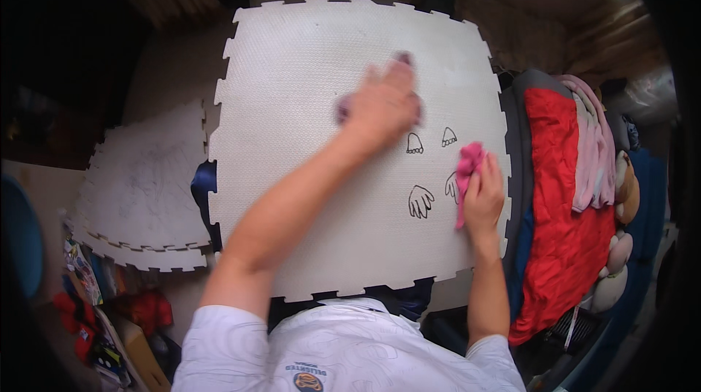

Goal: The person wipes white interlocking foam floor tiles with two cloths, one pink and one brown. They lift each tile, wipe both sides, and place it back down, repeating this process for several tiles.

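A large white foam puzzle mat (290, 118) with interlocking edges lies before me. My left hand (386, 99), blurred, presses a purplish cloth (344, 109) against its upper middle; most of that cloth is hidden beneath the palm and fingers. Near the mat's right edge, my right hand (486, 195) grips a bunched pink cloth (470, 159). Black line drawings mark the mat between and below my hands: two foot shapes (414, 143) and a hand shape (421, 202). Another hand drawing (451, 186) is partly covered by the pink cloth.
More foam mats (148, 189), stacked and smudged with grey, lie at the left. To the right are a red cloth (553, 173), a pink garment (594, 145) and plush toys (610, 288). Cardboard and assorted items (131, 337) crowd the lower left.
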Available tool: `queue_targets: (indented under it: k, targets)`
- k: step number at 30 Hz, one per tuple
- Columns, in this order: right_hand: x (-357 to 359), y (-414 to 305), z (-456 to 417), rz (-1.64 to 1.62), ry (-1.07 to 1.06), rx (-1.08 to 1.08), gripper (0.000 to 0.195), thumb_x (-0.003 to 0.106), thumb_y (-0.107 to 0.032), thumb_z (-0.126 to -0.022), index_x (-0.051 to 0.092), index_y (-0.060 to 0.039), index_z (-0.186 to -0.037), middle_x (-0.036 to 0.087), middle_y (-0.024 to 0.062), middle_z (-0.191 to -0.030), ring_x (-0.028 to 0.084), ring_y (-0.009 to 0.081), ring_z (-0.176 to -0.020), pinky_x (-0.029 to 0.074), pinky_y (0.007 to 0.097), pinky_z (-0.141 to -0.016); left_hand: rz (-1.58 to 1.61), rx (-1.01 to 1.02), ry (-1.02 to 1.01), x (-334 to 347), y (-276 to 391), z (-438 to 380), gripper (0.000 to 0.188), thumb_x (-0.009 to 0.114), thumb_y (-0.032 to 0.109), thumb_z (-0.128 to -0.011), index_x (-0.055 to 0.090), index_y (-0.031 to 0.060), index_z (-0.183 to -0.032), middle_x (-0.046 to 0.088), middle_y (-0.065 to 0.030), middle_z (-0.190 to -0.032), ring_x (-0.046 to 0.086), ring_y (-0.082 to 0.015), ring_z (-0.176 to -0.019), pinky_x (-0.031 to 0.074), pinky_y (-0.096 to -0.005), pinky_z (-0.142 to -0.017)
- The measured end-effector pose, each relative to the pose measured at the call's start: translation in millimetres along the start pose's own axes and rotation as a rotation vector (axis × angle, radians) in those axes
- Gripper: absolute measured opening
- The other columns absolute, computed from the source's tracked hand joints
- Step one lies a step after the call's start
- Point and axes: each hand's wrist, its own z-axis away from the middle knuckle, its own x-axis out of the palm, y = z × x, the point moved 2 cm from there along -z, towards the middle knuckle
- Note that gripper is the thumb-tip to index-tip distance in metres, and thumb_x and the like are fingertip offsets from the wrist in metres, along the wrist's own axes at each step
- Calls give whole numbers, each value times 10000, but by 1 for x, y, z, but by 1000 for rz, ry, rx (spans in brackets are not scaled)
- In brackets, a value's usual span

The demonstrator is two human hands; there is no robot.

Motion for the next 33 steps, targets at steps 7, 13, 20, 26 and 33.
queue_targets:
  k: [7,13,20,26,33]
  targets:
    - [31,-40,-53,-8,-31,-221,492,610,-161,-1014,551,145,-1395,538,326,-1472,524,478,-1377,426,501,-1165,-119,7,-115,-25,-29,29,582,522,346,-1050,485,45,-1546,456,-112,-1645,390,-280,-1546,233,-558,-1288]
    - [57,-135,-49,-282,-124,-444,467,665,-170,-976,597,132,-1326,613,295,-1381,550,463,-1350,446,503,-1151,-384,-235,93,-61,-113,62,513,486,255,-1057,526,45,-1523,480,-136,-1627,406,-300,-1535,234,-544,-1286]
    - [132,-122,-214,-221,-73,-406,255,595,-108,-962,673,35,-1158,677,219,-1214,660,381,-1123,542,456,-1003,-391,-253,50,-54,-115,59,535,472,287,-1062,503,60,-1546,470,-119,-1637,393,-298,-1542,215,-544,-1290]
    - [138,-78,-219,-31,-12,-216,328,535,-197,-997,703,1,-1197,692,224,-1244,639,400,-1205,526,495,-1031,-478,-267,86,-48,-110,55,523,485,277,-1061,527,75,-1541,466,-114,-1642,407,-274,-1536,242,-529,-1284]
    - [175,-182,-265,-184,61,-456,246,573,-200,-976,733,-22,-1035,704,155,-1172,649,323,-1142,508,433,-1029,-352,-291,73,-58,-109,56,575,526,337,-1034,525,65,-1540,453,-120,-1650,402,-310,-1534,282,-546,-1264]
